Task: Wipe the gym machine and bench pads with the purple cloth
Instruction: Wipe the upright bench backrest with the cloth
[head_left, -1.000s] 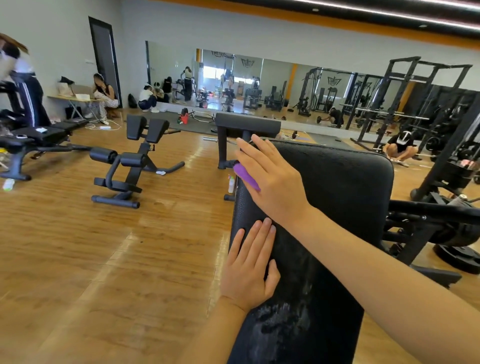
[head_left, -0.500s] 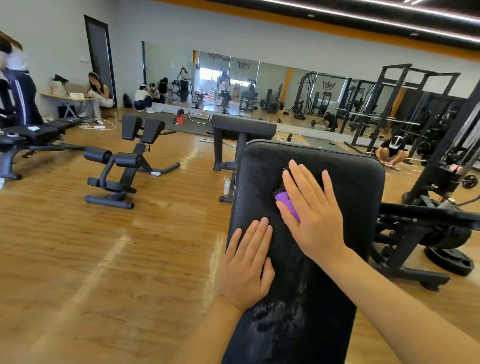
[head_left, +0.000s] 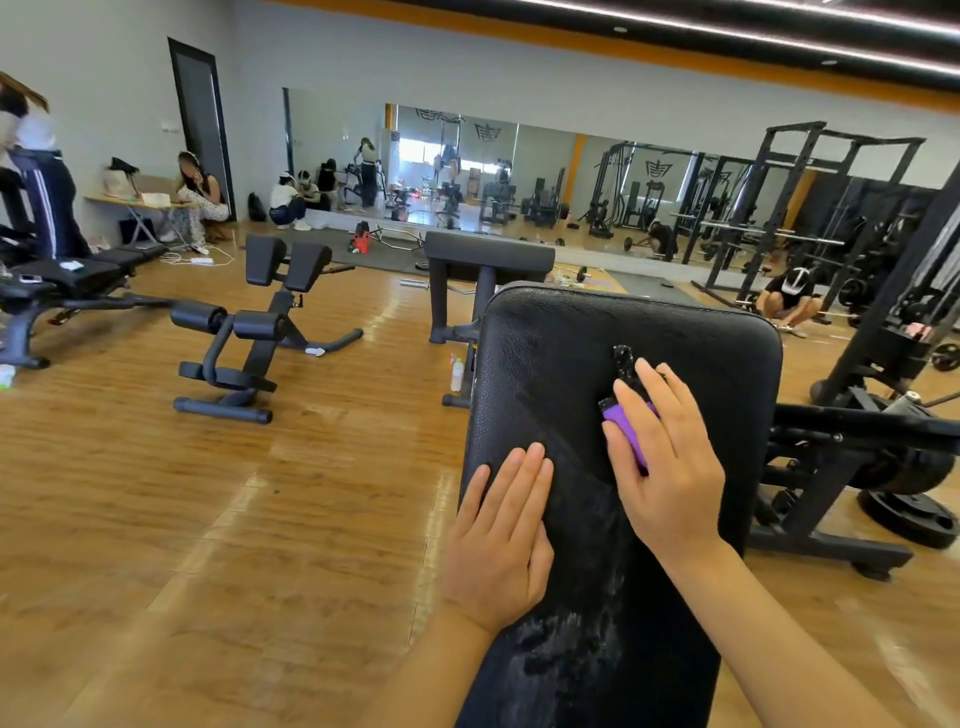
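Note:
A black leather bench pad slopes up in front of me, with wet streaks down its lower middle. My right hand lies flat on the pad's upper right part, fingers straight, pressing the folded purple cloth against the leather. Only a strip of the cloth shows between thumb and forefinger; the remainder is under the palm. My left hand rests flat on the pad's left edge, lower down, holding nothing.
A back-extension bench stands on the wood floor to the left, a preacher-style pad just behind my bench. A spray bottle sits by the bench foot. Weight plates and a rack frame crowd the right. People sit along the far mirror wall.
My right hand has slid the cloth from the pad's upper left edge across toward its right side. The left hand has stayed put on the left edge.

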